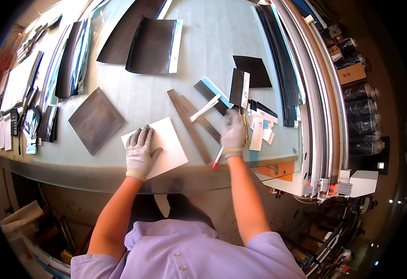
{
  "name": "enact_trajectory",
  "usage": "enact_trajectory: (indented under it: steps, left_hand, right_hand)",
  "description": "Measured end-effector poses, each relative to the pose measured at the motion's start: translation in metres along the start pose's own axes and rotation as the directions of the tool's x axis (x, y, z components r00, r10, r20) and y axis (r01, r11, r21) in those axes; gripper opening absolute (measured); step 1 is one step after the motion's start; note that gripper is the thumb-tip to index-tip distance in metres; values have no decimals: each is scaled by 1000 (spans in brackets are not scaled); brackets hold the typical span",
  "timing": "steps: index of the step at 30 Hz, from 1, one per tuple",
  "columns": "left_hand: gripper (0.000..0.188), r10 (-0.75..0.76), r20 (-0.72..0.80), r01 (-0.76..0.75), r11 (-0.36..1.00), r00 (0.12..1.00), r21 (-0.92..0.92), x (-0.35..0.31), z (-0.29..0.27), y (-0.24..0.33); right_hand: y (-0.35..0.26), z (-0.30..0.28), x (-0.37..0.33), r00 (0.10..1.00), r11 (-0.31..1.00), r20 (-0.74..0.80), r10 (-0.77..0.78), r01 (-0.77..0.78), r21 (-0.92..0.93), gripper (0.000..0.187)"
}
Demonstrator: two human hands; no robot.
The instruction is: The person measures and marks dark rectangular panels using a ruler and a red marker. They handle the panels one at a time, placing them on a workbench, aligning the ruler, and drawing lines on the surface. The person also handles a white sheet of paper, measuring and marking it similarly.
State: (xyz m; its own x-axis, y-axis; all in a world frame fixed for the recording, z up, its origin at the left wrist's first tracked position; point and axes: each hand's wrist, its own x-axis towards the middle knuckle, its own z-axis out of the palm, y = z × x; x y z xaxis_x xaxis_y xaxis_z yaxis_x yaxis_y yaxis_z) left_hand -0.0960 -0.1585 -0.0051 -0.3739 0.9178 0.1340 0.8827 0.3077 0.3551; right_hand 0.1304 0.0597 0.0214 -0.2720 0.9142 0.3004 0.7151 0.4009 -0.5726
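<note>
My left hand (140, 151), in a grey knit glove with a yellow cuff band, lies flat with fingers stretched on a white square sheet (168, 144) at the table's near edge. My right hand (233, 132), gloved alike, is over the table to the right, its fingers smeared by motion. Close beside it lies a slim yellow and black tool (246, 128); I cannot make out whether the fingers touch it. A red and white pen (216, 160) shows by its wrist. Between my hands lie a long straight ruler (188, 125) and a second ruler (207, 125), partly hidden.
A dark square sheet (96, 121) lies left. Larger dark sheets (150, 46) are at the far side. Small dark pieces (253, 72) and white labelled strips (257, 135) lie right. A long metal rail (322, 102) borders the right edge; wrapped rolls (362, 116) stand beyond.
</note>
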Motion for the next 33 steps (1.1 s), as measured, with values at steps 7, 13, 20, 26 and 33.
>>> enact_trajectory:
  steps: [7, 13, 20, 26, 33]
  left_hand:
    - [74, -93, -86, 99, 992, 992, 72, 0, 5, -1]
    - [75, -45, -28, 45, 999, 999, 0, -19, -1, 1]
    - [81, -46, 78, 46, 999, 996, 11, -78, -8, 27]
    - [78, -15, 88, 16, 1000, 996, -13, -100, -17, 33]
    - [50, -286, 334, 425, 369, 898, -827, -99, -53, -17]
  right_hand:
    - [-57, 27, -121, 955, 989, 267, -128, 145, -41, 47]
    - [-39, 18, -107, 960, 967, 217, -177, 211, -145, 51]
    - [-45, -15, -156, 705, 847, 478, -525, 487, 212, 85]
    - [-23, -18, -205, 430, 606, 600, -675, 787, 117, 69]
    - [-53, -47, -163, 738, 739, 196, -645, 537, 407, 44]
